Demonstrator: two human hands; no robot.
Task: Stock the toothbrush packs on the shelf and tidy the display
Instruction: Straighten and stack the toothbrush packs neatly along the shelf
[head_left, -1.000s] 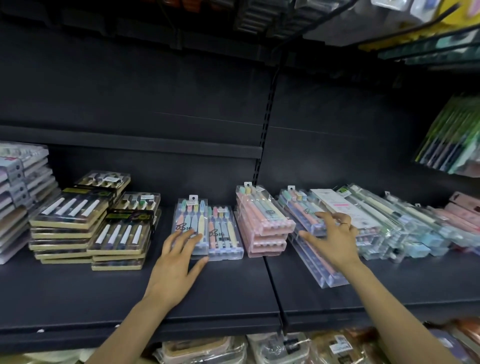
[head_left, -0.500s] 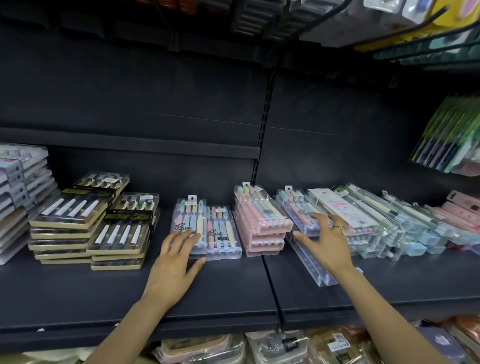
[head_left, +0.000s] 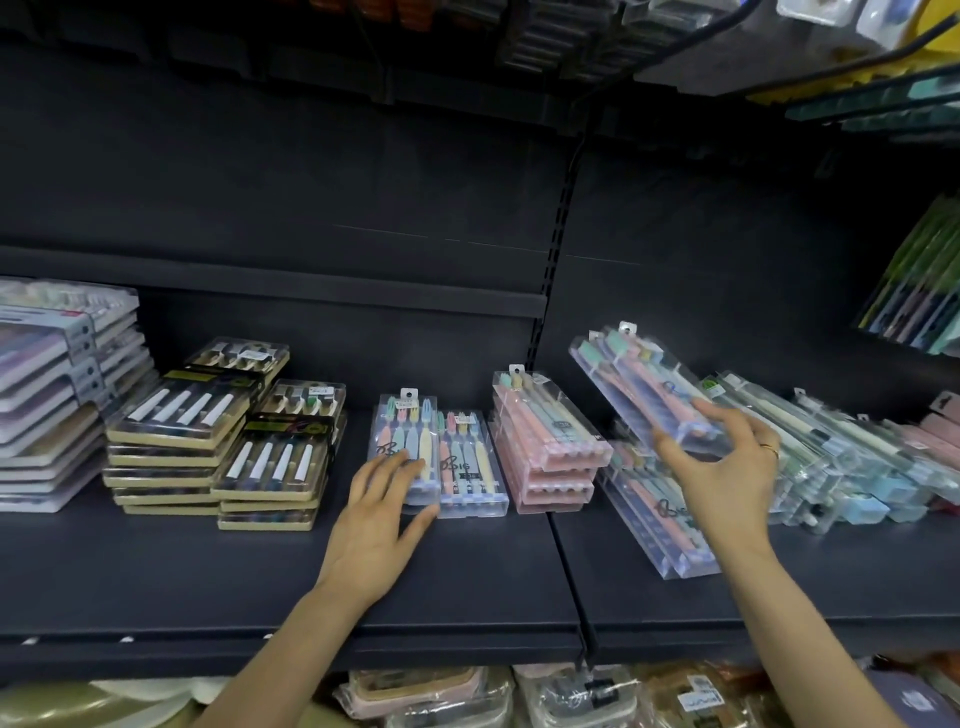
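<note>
With my right hand (head_left: 727, 467) pinching only the near end of the tilted toothbrush pack (head_left: 644, 384) right of centre, it could slip onto the clear packs (head_left: 654, 519) beneath, while my left hand (head_left: 379, 514) rests spread on the pastel pack (head_left: 405, 447)

at 12, dark back panel (head_left: 311, 182), cut by a slotted upright (head_left: 558, 270) running top to bottom. at 6, along the bottom edge, clear bags (head_left: 571, 696) of brownish goods, side by side. at 1, grey packets (head_left: 545, 36) overhead, blurred; at 2, a yellow patch (head_left: 935, 41).
</note>
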